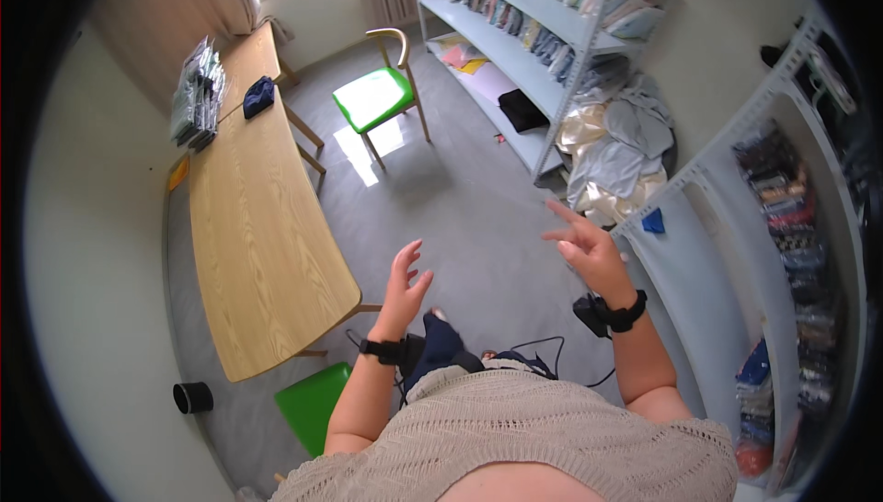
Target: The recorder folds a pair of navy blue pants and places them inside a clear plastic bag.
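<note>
Fingers (567, 214) stand apart on the bare left hand (402, 292) and bare right hand (596, 258), while the left arm (361, 403) partly hides a flat green seat (311, 403).

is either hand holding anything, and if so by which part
Nothing is held: the left hand and the right hand are both open and empty.

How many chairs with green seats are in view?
2. One green-seated chair stands toward the top centre, right of the wooden table; another green seat shows at lower left, partly hidden by the left forearm.
</note>
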